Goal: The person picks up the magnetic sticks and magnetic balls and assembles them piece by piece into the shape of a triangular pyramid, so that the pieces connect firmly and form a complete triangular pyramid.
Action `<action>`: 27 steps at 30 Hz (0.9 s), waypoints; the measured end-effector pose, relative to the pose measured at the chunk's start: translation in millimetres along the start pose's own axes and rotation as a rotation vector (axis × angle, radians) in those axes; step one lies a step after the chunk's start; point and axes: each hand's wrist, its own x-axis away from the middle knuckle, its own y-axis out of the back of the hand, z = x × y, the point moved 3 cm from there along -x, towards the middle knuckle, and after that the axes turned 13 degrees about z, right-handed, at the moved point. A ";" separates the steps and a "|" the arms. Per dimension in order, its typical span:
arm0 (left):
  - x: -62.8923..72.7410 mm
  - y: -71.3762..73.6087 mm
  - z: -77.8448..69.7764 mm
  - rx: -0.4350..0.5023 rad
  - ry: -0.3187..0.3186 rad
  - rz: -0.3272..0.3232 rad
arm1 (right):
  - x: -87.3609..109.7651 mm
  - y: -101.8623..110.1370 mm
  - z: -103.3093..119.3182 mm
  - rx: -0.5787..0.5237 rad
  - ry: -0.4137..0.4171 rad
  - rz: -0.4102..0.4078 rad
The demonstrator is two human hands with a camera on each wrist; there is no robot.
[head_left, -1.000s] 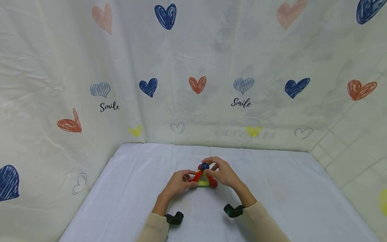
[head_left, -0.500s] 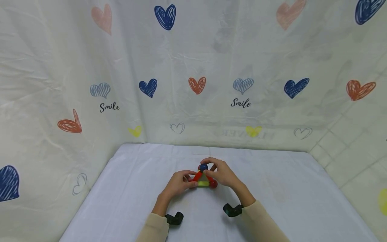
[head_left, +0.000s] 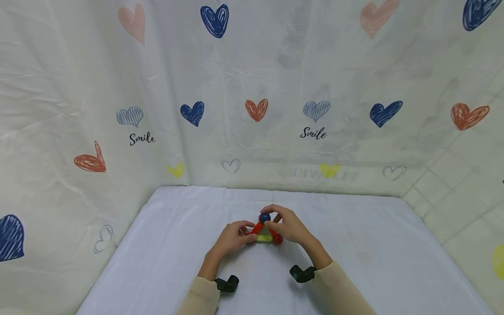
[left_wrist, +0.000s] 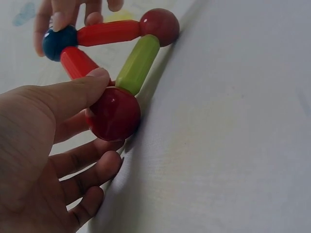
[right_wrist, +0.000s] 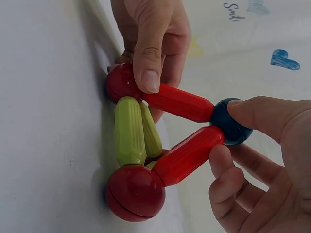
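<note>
A triangular frame of magnetic building rods and balls stands on the cloth, its blue ball point(head_left: 265, 217) on top. My right hand point(head_left: 290, 225) pinches that ball between thumb and fingers. My left hand point(head_left: 232, 236) grips the left corner, its thumb on the red ball point(left_wrist: 114, 114) and the end of a red rod point(left_wrist: 80, 63). Another red rod point(right_wrist: 189, 154) slopes from the blue ball to the right red ball point(right_wrist: 135, 191). Along the bottom, a yellow-green rod point(right_wrist: 130, 131) joins the two red balls. Behind it a second yellow-green rod point(right_wrist: 151, 133) shows partly.
White cloth point(head_left: 354, 245) covers the table. A pale curtain point(head_left: 275, 65) printed with hearts and "Smile" hangs behind and at the sides. Each wrist wears a small black camera, one left point(head_left: 227, 284) and one right point(head_left: 303, 274).
The blue ball has shifted slightly left with my right hand, covering more of a red ball behind it. My left hand keeps its grip with hardly any movement.
</note>
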 end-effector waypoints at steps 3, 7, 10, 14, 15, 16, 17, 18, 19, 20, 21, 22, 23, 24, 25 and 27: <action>-0.7 -0.8 0.2 -0.007 0.007 -0.004 | 0.6 -0.1 -0.2 -0.003 -0.004 -0.004; -0.7 -1.8 0.4 -0.019 0.023 -0.012 | 2.2 -1.1 -1.2 -0.010 -0.017 -0.013; -0.6 -1.7 0.3 -0.025 0.023 -0.010 | 5.5 -2.2 -5.2 -0.016 -0.020 -0.021; 0.1 -0.6 0.6 -0.011 0.016 0.018 | 12.4 -3.5 -17.2 -0.011 -0.071 -0.027; 0.5 -0.2 0.9 -0.003 0.018 0.030 | 14.5 -3.8 -21.2 -0.008 -0.095 -0.026; 0.9 0.3 1.0 0.002 0.018 0.041 | 16.6 -4.2 -25.3 -0.004 -0.123 -0.023; 1.2 0.8 1.2 0.008 0.018 0.051 | 18.7 -4.5 -29.4 0.000 -0.150 -0.017; 1.7 1.2 1.4 0.013 0.025 0.061 | 20.8 -4.9 -33.1 0.005 -0.173 -0.010; 2.0 1.6 1.4 0.013 0.027 0.068 | 22.7 -5.4 -36.7 0.007 -0.193 0.000; 2.3 2.0 1.3 0.016 0.024 0.073 | 24.5 -6.1 -40.0 0.014 -0.209 0.012; 2.5 2.2 1.2 0.015 0.023 0.075 | 26.1 -6.9 -43.2 0.018 -0.219 0.026; 2.7 2.4 1.0 0.012 0.023 0.076 | 27.5 -7.8 -45.7 0.021 -0.228 0.039; 2.9 2.4 0.9 0.010 0.024 0.075 | 28.9 -8.8 -47.6 0.022 -0.229 0.051; 3.0 2.3 0.8 0.008 0.025 0.074 | 30.1 -9.8 -49.1 0.021 -0.229 0.057; 3.1 2.1 0.7 0.006 0.021 0.071 | 31.3 -10.8 -50.5 0.017 -0.231 0.062; 3.3 1.7 0.7 0.002 0.015 0.064 | 33.3 -12.6 -52.5 0.014 -0.231 0.058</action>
